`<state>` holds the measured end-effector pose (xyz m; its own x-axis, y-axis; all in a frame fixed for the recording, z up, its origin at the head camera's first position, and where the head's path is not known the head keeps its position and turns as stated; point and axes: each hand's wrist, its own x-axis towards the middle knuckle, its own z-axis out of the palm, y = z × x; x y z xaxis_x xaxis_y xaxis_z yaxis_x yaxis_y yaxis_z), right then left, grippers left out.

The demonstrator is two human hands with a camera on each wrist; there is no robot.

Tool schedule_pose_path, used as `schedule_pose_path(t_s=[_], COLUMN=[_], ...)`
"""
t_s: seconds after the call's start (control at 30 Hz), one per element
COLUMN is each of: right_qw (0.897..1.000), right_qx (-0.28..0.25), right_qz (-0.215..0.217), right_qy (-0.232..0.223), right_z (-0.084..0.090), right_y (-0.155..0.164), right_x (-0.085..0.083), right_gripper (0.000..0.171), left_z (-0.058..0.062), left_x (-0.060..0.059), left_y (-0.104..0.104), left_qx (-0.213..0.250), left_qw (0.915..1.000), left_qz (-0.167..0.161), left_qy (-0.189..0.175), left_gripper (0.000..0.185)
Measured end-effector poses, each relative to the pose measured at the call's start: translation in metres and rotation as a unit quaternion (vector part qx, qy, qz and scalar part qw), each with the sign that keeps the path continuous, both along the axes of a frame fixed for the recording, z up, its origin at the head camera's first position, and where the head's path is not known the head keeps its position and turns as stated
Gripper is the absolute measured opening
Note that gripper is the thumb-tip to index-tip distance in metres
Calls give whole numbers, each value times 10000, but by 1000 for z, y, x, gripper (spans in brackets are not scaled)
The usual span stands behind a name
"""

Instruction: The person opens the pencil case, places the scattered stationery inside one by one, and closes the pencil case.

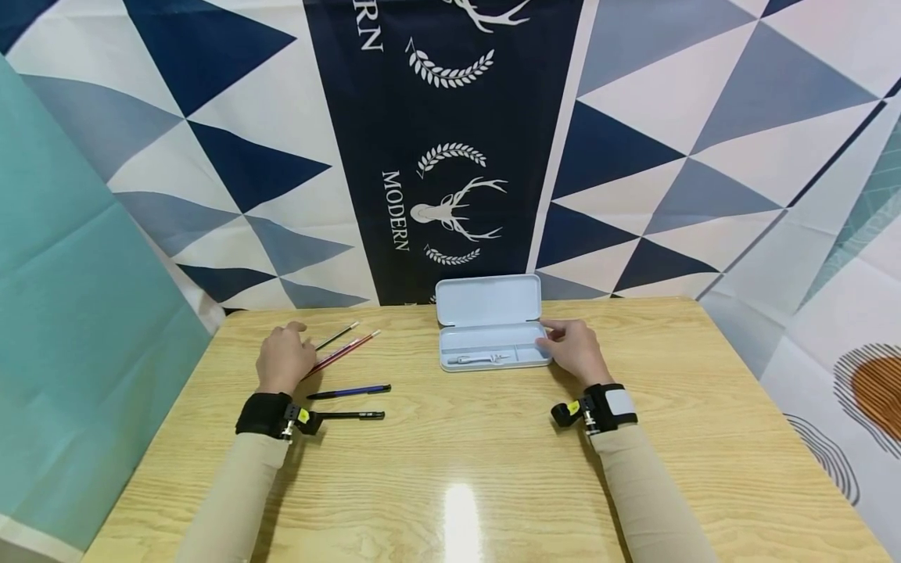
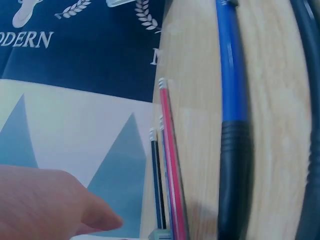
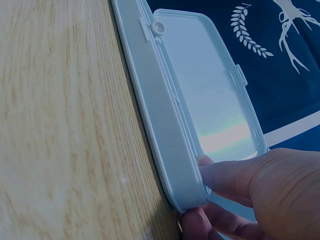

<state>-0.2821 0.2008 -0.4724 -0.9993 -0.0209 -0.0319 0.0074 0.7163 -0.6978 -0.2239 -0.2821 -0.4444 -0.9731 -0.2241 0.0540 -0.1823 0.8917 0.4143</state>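
Observation:
My right hand [image 1: 576, 350] grips the right end of a pale blue pencil case [image 1: 479, 336], thumb over the rim and fingers against the outer side. Its lid [image 3: 205, 85] stands raised at the back, and a white drawing compass [image 1: 480, 359] lies inside. At the left, my left hand [image 1: 285, 358] is low over the table beside several pencils, including a red pencil [image 2: 172, 165] and a dark pencil [image 2: 157, 180]. Nothing shows between its visible fingers, though some are hidden. A small pale green block [image 2: 161, 234] shows by the pencils' lower ends.
Nearer me on the wooden table [image 1: 422, 469] lie a blue pen [image 1: 352, 392] and a black pen [image 1: 352, 415], the latter partly behind the left wrist camera. Patterned cloth [image 1: 450, 156] hangs behind the back edge, and a teal panel [image 1: 77, 313] stands at the left.

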Motion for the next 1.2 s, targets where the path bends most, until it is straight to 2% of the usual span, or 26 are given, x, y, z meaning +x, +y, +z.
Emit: schedule_pose_path(t_s=[0.2, 0.53, 1.2], right_qw=[10000, 10000, 10000], right_qx=[13, -53, -28], right_qz=[37, -2, -28], right_qy=[14, -34, -20], right_z=[-1, 0, -1], right_y=[0, 0, -1], right_x=[0, 0, 0], right_gripper=[48, 48, 48], left_z=[1, -11, -20], left_x=[0, -5, -12], left_y=[-5, -3, -2], left_qx=[119, -198, -207], left_qw=[9998, 9987, 9965], left_qz=[33, 166, 249], left_qy=[-146, -437, -777], left_gripper=[45, 40, 24])
